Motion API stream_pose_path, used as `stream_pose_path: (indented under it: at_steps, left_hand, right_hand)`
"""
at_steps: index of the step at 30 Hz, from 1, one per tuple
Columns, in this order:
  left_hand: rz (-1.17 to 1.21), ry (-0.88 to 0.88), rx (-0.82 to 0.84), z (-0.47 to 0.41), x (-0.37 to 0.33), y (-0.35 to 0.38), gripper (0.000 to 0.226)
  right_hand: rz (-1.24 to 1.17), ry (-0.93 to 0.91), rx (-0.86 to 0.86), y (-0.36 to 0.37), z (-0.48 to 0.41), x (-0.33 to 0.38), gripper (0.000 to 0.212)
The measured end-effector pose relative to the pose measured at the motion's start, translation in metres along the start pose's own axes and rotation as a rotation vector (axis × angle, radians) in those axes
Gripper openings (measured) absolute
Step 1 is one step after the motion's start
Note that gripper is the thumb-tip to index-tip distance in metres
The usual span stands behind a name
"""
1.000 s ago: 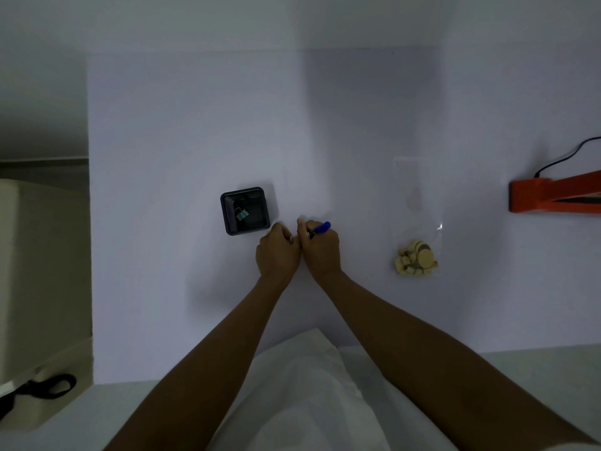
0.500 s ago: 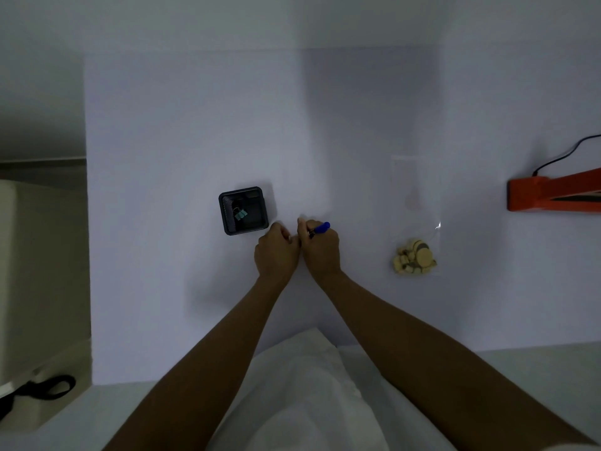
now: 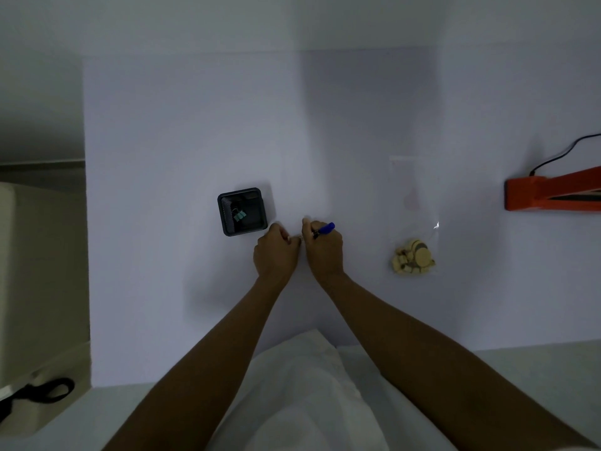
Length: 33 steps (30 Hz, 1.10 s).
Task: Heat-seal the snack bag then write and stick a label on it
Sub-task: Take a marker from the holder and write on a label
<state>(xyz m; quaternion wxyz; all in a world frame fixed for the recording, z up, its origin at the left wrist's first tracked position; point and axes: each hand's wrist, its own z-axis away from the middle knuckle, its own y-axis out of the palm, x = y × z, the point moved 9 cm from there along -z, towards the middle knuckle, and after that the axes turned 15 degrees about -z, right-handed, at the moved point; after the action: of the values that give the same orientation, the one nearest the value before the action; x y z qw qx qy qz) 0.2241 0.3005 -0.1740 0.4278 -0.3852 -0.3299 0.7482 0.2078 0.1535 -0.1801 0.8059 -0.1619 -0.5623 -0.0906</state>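
My right hand [image 3: 324, 249] grips a blue pen [image 3: 325, 228] with its tip down on the white table. My left hand [image 3: 275, 251] rests fisted right beside it, thumb touching; a tiny pale label [image 3: 300, 237] shows between the two hands, mostly hidden. The clear snack bag [image 3: 413, 213] lies flat to the right, apart from both hands, with pale round snacks [image 3: 413, 257] bunched at its near end. The orange heat sealer [image 3: 553, 190] sits at the far right edge, partly cut off.
A black square mesh holder [image 3: 242, 211] with a teal binder clip inside stands just left of my left hand. A black cable [image 3: 562, 154] runs from the sealer. Left of the table are a beige box [image 3: 35, 271] and black scissors [image 3: 39, 392].
Both hands stay pressed together over the same spot; the pen barely shifts. Bag and sealer have not moved.
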Motion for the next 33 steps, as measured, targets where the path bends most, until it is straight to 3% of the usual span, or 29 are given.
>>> stream_pose_path:
  at_steps: [33]
  left_hand:
    - [0.008,-0.004,0.005,0.000,0.001,0.000,0.022]
  right_hand:
    - [-0.020,0.026,0.015,0.006,0.007,-0.005,0.046]
